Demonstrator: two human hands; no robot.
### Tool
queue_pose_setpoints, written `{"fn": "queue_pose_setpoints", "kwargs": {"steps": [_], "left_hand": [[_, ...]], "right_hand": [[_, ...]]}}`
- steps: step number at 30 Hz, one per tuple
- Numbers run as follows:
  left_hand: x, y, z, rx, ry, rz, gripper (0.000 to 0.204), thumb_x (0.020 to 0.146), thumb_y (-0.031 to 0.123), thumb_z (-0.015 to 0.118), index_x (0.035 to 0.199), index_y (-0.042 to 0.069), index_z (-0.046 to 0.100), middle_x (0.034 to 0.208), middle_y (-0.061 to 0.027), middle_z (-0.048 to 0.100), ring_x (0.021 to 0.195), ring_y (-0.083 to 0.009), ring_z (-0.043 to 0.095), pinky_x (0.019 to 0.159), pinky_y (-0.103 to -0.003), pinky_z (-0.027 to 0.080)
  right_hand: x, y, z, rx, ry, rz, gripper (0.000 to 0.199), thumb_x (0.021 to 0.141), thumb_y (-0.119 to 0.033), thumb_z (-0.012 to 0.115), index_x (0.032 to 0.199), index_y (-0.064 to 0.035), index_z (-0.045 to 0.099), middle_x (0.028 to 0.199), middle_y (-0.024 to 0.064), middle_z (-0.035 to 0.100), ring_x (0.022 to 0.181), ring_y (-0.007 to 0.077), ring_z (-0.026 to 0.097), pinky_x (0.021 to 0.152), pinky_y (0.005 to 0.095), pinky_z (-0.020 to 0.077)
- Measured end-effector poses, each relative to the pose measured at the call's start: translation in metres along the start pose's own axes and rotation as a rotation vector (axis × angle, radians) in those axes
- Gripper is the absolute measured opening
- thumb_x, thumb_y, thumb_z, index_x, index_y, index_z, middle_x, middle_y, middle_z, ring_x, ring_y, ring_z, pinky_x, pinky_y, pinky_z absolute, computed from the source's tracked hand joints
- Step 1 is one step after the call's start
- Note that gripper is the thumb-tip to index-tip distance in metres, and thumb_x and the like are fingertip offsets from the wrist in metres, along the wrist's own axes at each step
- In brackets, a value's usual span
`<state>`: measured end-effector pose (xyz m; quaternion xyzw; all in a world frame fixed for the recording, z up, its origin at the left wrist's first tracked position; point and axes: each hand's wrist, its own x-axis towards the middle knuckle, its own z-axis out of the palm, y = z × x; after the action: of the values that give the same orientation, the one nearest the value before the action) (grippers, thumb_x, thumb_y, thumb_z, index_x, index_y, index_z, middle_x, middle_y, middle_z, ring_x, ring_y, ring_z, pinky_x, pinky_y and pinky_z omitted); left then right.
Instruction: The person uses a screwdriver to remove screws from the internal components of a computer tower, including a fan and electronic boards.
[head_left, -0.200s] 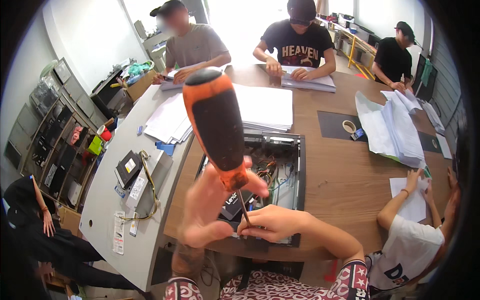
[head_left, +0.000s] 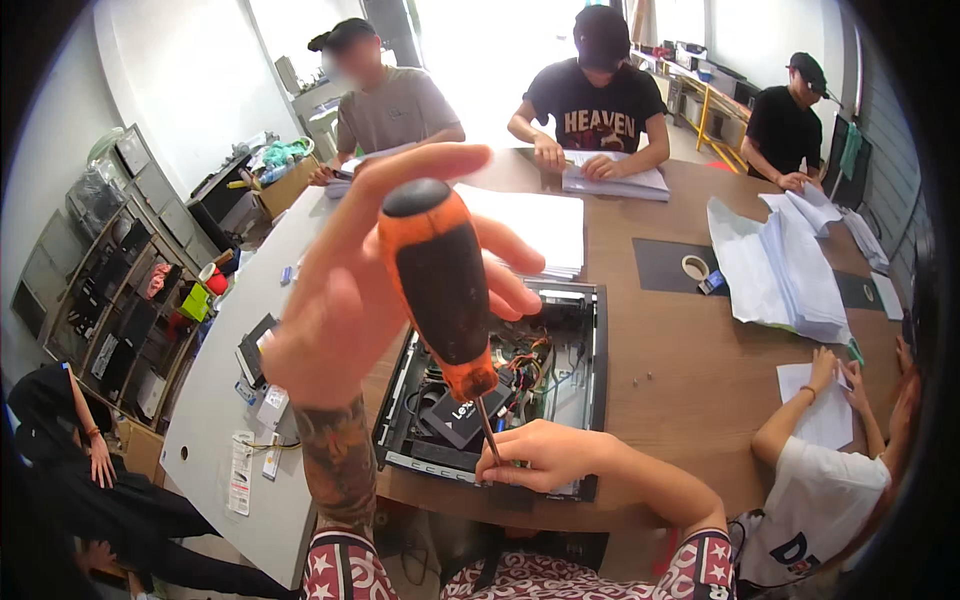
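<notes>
A screwdriver [head_left: 437, 285] with an orange and black handle stands nearly upright in front of me, its handle large and close. Its thin metal shaft runs down to the near edge of an opened computer case [head_left: 601, 345]. My right hand [head_left: 545, 455] pinches the lower shaft between thumb and fingers at that edge; the tip is hidden. Around the back and left of the handle is my left hand [head_left: 345, 290], open with its fingers spread; whether the palm touches the handle I cannot tell. Inside the case lie a black flat drive [head_left: 458, 418] and coloured cables [head_left: 530, 355].
On the grey table at left are a black drive unit [head_left: 257, 345] and a metal box [head_left: 272, 408] with cables. A paper stack [head_left: 550, 225] lies beyond the case. To the right sit a tape roll [head_left: 695, 267] and wrapped papers [head_left: 785, 270]. Several people work around the table.
My left hand has risen from the lower handle to beside its upper part, with the fingers opening wider. The handle has shifted slightly down. My right hand keeps its pinch on the shaft.
</notes>
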<state>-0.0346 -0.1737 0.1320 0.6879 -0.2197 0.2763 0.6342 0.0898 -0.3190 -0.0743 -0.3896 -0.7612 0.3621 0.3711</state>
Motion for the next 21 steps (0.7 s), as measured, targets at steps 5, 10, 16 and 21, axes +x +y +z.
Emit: {"fn": "queue_pose_setpoints", "kwargs": {"steps": [5, 10, 16, 21], "left_hand": [[0.017, 0.012, -0.005, -0.215, -0.337, -0.001, 0.065, 0.094, 0.026, 0.051, 0.143, -0.011, 0.029, 0.113, -0.0353, 0.057, 0.1, -0.0408, 0.066, 0.085, -0.047, 0.055], [0.026, 0.015, -0.007, -0.198, -0.487, 0.077, 0.056, 0.086, -0.002, 0.056, 0.137, -0.016, 0.037, 0.117, -0.0335, 0.058, 0.108, -0.0356, 0.063, 0.091, -0.042, 0.053], [0.033, 0.01, -0.012, 0.203, -0.436, 0.355, 0.07, 0.071, 0.026, 0.089, 0.119, -0.007, 0.05, 0.094, -0.0218, 0.055, 0.072, -0.0229, 0.065, 0.064, -0.03, 0.059], [0.032, 0.015, -0.022, 0.363, -0.376, 0.402, 0.062, 0.069, 0.024, 0.087, 0.112, -0.006, 0.054, 0.093, -0.015, 0.047, 0.065, -0.0184, 0.058, 0.062, -0.029, 0.057]], "right_hand": [[0.001, -0.008, -0.003, -0.027, 0.025, -0.052, 0.019, 0.096, -0.023, 0.06, 0.096, -0.0052, 0.066, 0.086, 0.0089, 0.062, 0.071, 0.0259, 0.062, 0.066, 0.036, 0.0486], [0.002, -0.017, -0.011, 0.026, -0.048, 0.052, 0.024, 0.094, -0.024, 0.065, 0.105, -0.0033, 0.068, 0.093, 0.0088, 0.068, 0.083, 0.0196, 0.066, 0.07, 0.0319, 0.0524], [0.003, -0.014, -0.008, 0.059, 0.034, -0.018, 0.027, 0.092, -0.03, 0.067, 0.099, -0.0044, 0.067, 0.082, 0.0069, 0.061, 0.066, 0.0177, 0.06, 0.061, 0.0312, 0.0473], [0.002, -0.009, -0.009, 0.054, 0.045, -0.056, 0.026, 0.093, -0.029, 0.067, 0.101, -0.0043, 0.068, 0.083, 0.0063, 0.061, 0.065, 0.0164, 0.058, 0.061, 0.0307, 0.0471]]}}
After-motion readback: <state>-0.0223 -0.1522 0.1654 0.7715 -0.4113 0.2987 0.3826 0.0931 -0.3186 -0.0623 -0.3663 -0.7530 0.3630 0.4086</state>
